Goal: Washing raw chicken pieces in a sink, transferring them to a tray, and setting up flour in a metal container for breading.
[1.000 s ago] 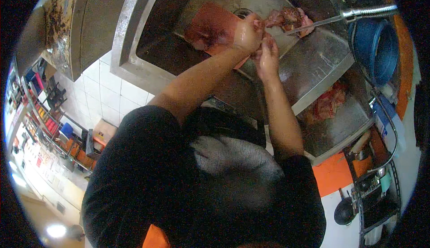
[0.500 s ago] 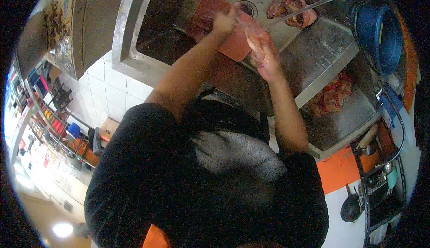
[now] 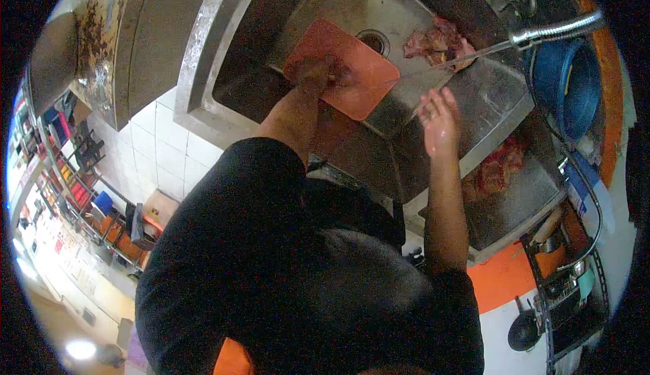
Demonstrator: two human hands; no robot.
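Note:
A pink-orange rectangular tub or tray (image 3: 369,80) lies in the sink basin beside the drain (image 3: 374,42). Over its left part is my left hand (image 3: 315,76), dark and blurred; a small reddish lump shows at its fingertips, and I cannot make out whether the fingers hold it. My right hand (image 3: 440,121) is raised to the right of the tub, wet and empty, with its fingers apart. A thin stream of water comes from the metal spray hose (image 3: 558,30) toward the tub. Raw meat pieces (image 3: 439,42) lie on the basin floor to the right of the drain.
More raw meat (image 3: 497,166) sits in a second basin at the right, past a metal divider (image 3: 484,128). A blue plastic tub (image 3: 579,91) stands at the far right. The steel sink rim (image 3: 193,84) runs along the left, near a rusty metal housing (image 3: 98,43).
A piece of raw meat has left my right hand, which has drawn back rightward and opened. My left hand has moved down and left over the tub. The view has shifted slightly.

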